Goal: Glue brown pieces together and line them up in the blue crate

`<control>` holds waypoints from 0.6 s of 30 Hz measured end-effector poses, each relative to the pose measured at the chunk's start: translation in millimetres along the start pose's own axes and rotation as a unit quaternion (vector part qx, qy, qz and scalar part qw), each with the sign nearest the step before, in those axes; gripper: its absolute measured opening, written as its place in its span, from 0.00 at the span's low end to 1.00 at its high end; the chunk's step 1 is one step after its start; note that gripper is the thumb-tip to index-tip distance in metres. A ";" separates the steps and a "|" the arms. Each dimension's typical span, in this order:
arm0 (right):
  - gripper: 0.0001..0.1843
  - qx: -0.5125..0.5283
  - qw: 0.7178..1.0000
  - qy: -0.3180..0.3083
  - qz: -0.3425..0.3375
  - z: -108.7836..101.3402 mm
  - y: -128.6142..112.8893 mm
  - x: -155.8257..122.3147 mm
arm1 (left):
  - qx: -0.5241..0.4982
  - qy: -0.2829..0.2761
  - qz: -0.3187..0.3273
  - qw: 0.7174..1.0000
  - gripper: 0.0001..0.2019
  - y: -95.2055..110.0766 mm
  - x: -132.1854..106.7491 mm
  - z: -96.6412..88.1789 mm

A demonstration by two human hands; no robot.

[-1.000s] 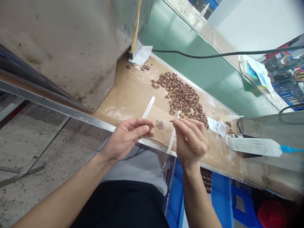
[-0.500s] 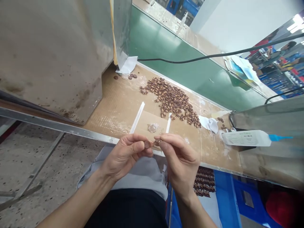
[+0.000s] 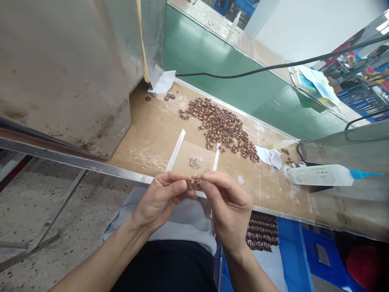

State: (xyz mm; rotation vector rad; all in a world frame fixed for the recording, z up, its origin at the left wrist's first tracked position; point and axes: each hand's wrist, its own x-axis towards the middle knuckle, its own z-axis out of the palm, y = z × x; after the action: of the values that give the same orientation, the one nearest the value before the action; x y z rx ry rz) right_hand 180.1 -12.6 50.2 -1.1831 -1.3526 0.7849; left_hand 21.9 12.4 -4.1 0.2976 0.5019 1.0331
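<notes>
The left hand [image 3: 162, 198] and the right hand [image 3: 226, 202] meet at centre frame, just in front of the near metal edge of the worktop [image 3: 152, 134]. Both pinch, thumb against forefinger, on one small brown part [image 3: 194, 182], which sits between the fingertips of the two hands; its exact form is too small to tell. Holding it raised and close to the body appears to bring it near the eye and keeps it off the cardboard surface. Directly behind the hands, two white strips [image 3: 176, 149] frame a small clear dish [image 3: 196, 162], placed within short reach. Further back, at centre, lies a pile of small brown parts [image 3: 220, 125], well apart from the hands. At right, a white tube with a blue nozzle [image 3: 325, 175] lies on its side beside crumpled white paper [image 3: 269, 156]. A grey metal housing [image 3: 69, 69] fills the upper left, and a black cable [image 3: 273, 67] crosses above the green belt [image 3: 219, 69]. Nothing stands between the hands and the dish.
</notes>
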 end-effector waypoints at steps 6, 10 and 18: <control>0.11 -0.003 1.000 -0.006 0.001 -0.1 0.3 0.4 | 0.001 0.004 0.003 1.000 0.09 1.2 -0.8 2.0; 0.11 -0.003 1.000 -0.005 -0.001 0.7 -0.5 1.0 | -0.001 0.001 0.005 1.000 0.09 2.1 -1.3 1.6; 0.14 -0.037 0.998 0.008 -0.044 0.8 1.6 -0.3 | -0.008 0.015 0.004 1.000 0.09 1.6 -5.0 4.0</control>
State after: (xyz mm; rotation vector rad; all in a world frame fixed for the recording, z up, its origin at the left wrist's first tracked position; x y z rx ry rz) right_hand 179.6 -12.3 48.4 -1.1778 -1.4215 0.6669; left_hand 20.8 8.8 1.4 0.2720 0.5192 1.0503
